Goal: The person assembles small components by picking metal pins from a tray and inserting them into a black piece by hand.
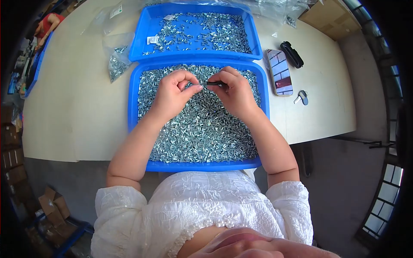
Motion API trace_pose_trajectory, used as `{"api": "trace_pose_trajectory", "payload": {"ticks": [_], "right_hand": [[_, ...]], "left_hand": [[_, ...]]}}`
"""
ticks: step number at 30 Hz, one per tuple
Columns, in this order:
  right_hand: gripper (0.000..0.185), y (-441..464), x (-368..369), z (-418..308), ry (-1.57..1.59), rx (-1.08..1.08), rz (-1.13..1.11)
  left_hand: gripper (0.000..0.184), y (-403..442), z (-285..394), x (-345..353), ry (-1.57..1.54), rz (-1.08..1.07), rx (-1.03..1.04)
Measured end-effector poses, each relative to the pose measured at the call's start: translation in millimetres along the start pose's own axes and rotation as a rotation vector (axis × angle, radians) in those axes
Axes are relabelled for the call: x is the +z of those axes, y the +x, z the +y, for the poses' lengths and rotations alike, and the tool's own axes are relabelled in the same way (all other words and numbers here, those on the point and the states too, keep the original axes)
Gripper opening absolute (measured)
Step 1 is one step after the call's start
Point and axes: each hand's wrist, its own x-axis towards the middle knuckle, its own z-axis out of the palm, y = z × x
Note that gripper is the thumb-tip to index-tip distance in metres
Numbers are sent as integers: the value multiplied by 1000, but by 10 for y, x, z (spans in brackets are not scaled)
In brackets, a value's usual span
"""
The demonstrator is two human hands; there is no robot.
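Observation:
Both hands are raised over a blue tray (134,124) filled with small shiny metal sleeves (202,133). My left hand (174,92) is closed in a pinch, thumb against forefinger; anything between the tips is too small to name. Facing it, my right hand (236,88) grips a slim black tool (215,83) whose end points toward the left fingertips. Its exact kind is hidden by the fingers. A narrow gap separates the two hands.
Behind stands a second blue tray (137,43) with scattered metal pieces and paper labels. A plastic bag (118,64) of pieces lies left. On the right are a phone (280,73), a black case (292,54), keys (302,97) and a cardboard box (333,19). Another person (49,26) is at far left.

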Motion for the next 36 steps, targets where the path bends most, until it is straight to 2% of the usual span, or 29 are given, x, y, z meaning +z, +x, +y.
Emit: {"api": "trace_pose_trajectory", "payload": {"ticks": [2,4,6,8,9,14,16,17,18,20,21,23,24,27,28,30,32,36], "right_hand": [[13,1,-2,7,-7,-4,7],[13,-2,-6,-5,4,8,10],[14,-1,-11,-14,15,21,14],[13,0,-15,-15,14,31,9],[13,-1,-15,-13,16,29,12],[12,-4,2,5,9,12,15],[14,-1,-2,7,4,6,17],[15,-6,-3,7,-5,1,13],[15,-12,-2,7,0,4,22],[15,-13,-3,8,-3,-2,36],[15,-9,-8,11,3,-1,49],[14,-12,-5,15,29,-15,60],[14,-13,-7,19,40,-14,76],[14,-19,3,37,27,-10,89],[14,-18,4,50,24,-22,78],[14,-25,0,60,31,-28,97],[14,-31,-16,58,-6,-20,59],[14,-47,-13,86,4,-33,93]], "left_hand": [[13,7,1,5,27,-11,-7],[10,12,-44,20,-64,-13,-120],[9,18,-45,9,13,-39,-94],[17,21,-17,36,-175,14,-113],[16,9,-7,39,-102,25,-57],[15,6,0,24,-25,-38,-83],[24,12,-23,19,-15,-64,-143],[38,13,-44,17,22,-63,-104],[38,6,-60,17,29,-71,-102],[30,10,-74,7,-67,-75,-217],[30,20,-71,-21,-57,-84,-212],[24,36,-64,-100,-634,-140,-500],[24,54,-66,-117,-615,-148,-500],[21,117,-185,-172,-1045,-242,-596],[21,124,-198,-170,-1016,-255,-602],[20,127,-209,-130,-1011,-131,-642],[19,140,-245,-138,-990,-180,-620],[16,122,-67,-97,-832,-112,-656]]}}
